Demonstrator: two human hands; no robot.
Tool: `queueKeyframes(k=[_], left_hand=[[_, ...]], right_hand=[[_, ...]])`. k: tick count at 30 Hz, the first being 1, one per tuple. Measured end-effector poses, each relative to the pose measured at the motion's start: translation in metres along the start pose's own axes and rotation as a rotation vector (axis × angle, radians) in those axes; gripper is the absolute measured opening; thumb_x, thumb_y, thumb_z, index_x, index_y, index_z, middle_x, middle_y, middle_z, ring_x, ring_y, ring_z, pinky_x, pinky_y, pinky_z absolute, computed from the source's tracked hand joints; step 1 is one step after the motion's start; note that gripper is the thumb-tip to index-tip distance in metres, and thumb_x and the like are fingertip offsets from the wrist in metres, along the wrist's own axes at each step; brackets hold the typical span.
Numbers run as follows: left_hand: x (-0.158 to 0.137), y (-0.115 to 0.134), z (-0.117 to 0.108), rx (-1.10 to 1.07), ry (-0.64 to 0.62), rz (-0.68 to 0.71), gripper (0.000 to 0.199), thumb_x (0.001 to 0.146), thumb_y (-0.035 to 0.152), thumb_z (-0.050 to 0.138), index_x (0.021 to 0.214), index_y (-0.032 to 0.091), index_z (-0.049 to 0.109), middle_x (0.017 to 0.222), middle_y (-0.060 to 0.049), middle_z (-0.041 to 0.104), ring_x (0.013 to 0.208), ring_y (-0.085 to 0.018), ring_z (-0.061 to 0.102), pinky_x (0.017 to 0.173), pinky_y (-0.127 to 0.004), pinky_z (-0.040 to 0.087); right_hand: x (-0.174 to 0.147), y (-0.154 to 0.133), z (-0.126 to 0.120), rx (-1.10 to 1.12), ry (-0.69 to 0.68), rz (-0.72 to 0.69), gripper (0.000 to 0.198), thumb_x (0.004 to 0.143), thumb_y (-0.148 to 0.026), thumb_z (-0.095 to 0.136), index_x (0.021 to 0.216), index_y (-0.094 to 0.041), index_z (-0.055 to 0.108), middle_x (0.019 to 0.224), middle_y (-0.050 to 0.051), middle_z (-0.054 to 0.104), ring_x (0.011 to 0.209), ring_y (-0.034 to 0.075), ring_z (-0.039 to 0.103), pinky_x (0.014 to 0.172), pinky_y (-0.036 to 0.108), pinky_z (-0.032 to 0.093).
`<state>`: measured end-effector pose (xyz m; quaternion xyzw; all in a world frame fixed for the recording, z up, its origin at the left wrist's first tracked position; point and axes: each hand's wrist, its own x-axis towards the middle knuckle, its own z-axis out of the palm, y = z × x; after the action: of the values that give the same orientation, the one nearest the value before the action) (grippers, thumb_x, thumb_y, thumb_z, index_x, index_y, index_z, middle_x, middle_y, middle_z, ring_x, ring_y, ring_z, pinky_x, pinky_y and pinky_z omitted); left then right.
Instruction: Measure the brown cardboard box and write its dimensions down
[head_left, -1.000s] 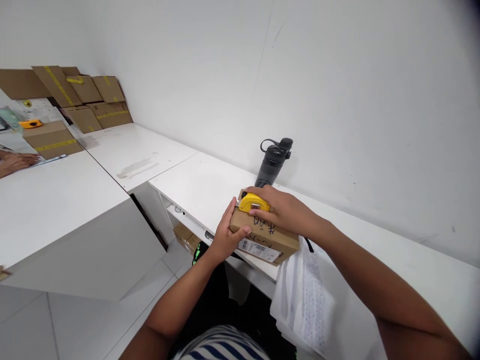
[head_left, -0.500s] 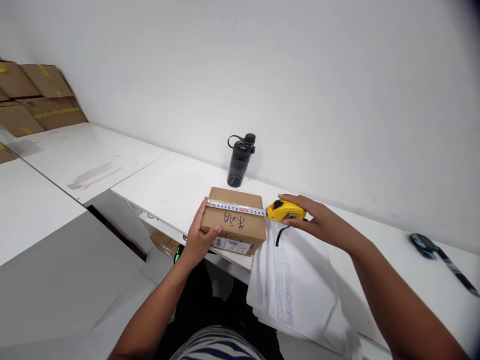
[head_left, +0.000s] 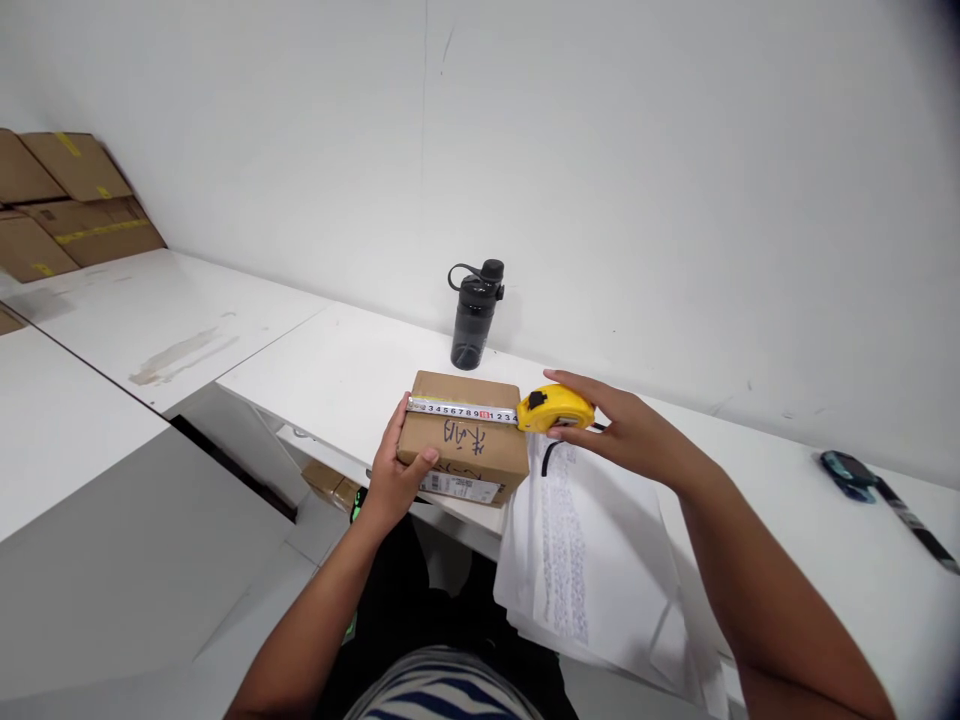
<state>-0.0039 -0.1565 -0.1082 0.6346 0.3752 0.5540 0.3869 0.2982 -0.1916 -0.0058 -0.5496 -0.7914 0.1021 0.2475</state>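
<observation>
A small brown cardboard box [head_left: 495, 455] with handwriting on top and a white label on its near side sits at the table's front edge. My left hand [head_left: 397, 470] grips its left end, thumb on top, and the fingers are at the end of the tape. Across the top lies the extended blade [head_left: 465, 412] of a yellow tape measure [head_left: 556, 408]. My right hand [head_left: 611, 425] is closed around the tape measure's case, which is at the box's right edge. A black strap hangs from the case over the papers.
White paper sheets [head_left: 607, 560] hang over the front edge of the white table [head_left: 360, 350]. A dark water bottle [head_left: 474, 320] stands behind the box, near the wall. A dark device with a strap [head_left: 847, 474] lies at right. Cardboard boxes [head_left: 101, 230] are stacked at far left.
My right hand has moved the tape measure's case left, against the box's right edge, and less blade shows. My left hand still grips the box. The view has shifted slightly.
</observation>
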Motion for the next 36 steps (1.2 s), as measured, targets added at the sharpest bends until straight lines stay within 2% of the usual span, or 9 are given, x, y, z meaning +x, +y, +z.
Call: queueKeyframes(k=[4,10,20,24,27,32,36], left_hand=[[-0.002,0.0,0.0,-0.036,-0.018,-0.022,0.078,0.083,0.039,0.065,0.151,0.023,0.03,0.155,-0.008,0.034,0.141,-0.027,0.034,0.117,-0.04,0.028],[-0.004,0.003,0.0,-0.089,-0.047,-0.052,0.08,0.083,0.037,0.065,0.152,0.024,0.026,0.156,-0.008,0.034,0.141,-0.027,0.034,0.117,-0.039,0.028],[-0.005,0.004,0.0,-0.148,-0.064,-0.109,0.083,0.082,0.038,0.066,0.152,0.024,0.024,0.155,-0.009,0.034,0.141,-0.028,0.036,0.116,-0.04,0.03],[-0.005,0.006,0.0,-0.148,-0.052,-0.098,0.083,0.082,0.039,0.066,0.152,0.023,0.024,0.156,-0.009,0.032,0.141,-0.028,0.035,0.116,-0.04,0.03],[-0.005,0.005,0.001,-0.133,-0.05,-0.077,0.082,0.084,0.039,0.065,0.152,0.024,0.023,0.157,-0.009,0.031,0.141,-0.028,0.035,0.116,-0.04,0.031],[-0.004,0.008,-0.002,0.097,-0.002,0.01,0.074,0.086,0.038,0.063,0.15,0.025,0.028,0.156,-0.009,0.032,0.142,-0.028,0.033,0.117,-0.043,0.028],[-0.006,0.029,-0.01,0.392,0.038,0.129,0.072,0.086,0.039,0.064,0.148,0.025,0.031,0.155,-0.011,0.033,0.144,-0.03,0.029,0.118,-0.049,0.024]], right_hand=[[0.008,-0.009,0.002,-0.015,-0.044,0.064,0.069,0.086,-0.053,0.059,0.147,-0.036,0.03,0.14,0.004,0.055,0.118,0.028,0.059,0.093,0.043,0.053],[0.007,-0.014,0.0,-0.065,-0.075,0.091,0.065,0.085,-0.055,0.058,0.142,-0.033,0.035,0.124,0.006,0.063,0.099,0.027,0.066,0.077,0.039,0.056],[0.008,-0.017,0.004,-0.067,-0.052,0.095,0.058,0.085,-0.054,0.056,0.137,-0.032,0.039,0.123,0.006,0.063,0.102,0.028,0.065,0.077,0.04,0.056],[0.024,-0.041,0.005,-0.088,-0.1,0.068,0.05,0.085,-0.048,0.057,0.13,-0.031,0.045,0.119,0.004,0.065,0.096,0.026,0.066,0.075,0.037,0.054],[0.045,-0.068,0.017,-0.08,-0.15,0.014,0.049,0.086,-0.045,0.057,0.13,-0.028,0.044,0.118,0.004,0.065,0.095,0.025,0.065,0.074,0.035,0.051],[0.079,-0.103,0.046,-0.088,-0.135,-0.137,0.046,0.088,-0.045,0.057,0.128,-0.026,0.044,0.115,0.006,0.066,0.089,0.025,0.065,0.069,0.033,0.047],[0.079,-0.114,0.048,-0.093,-0.061,-0.244,0.042,0.087,-0.046,0.059,0.122,-0.024,0.05,0.112,0.006,0.068,0.089,0.026,0.066,0.072,0.035,0.047]])
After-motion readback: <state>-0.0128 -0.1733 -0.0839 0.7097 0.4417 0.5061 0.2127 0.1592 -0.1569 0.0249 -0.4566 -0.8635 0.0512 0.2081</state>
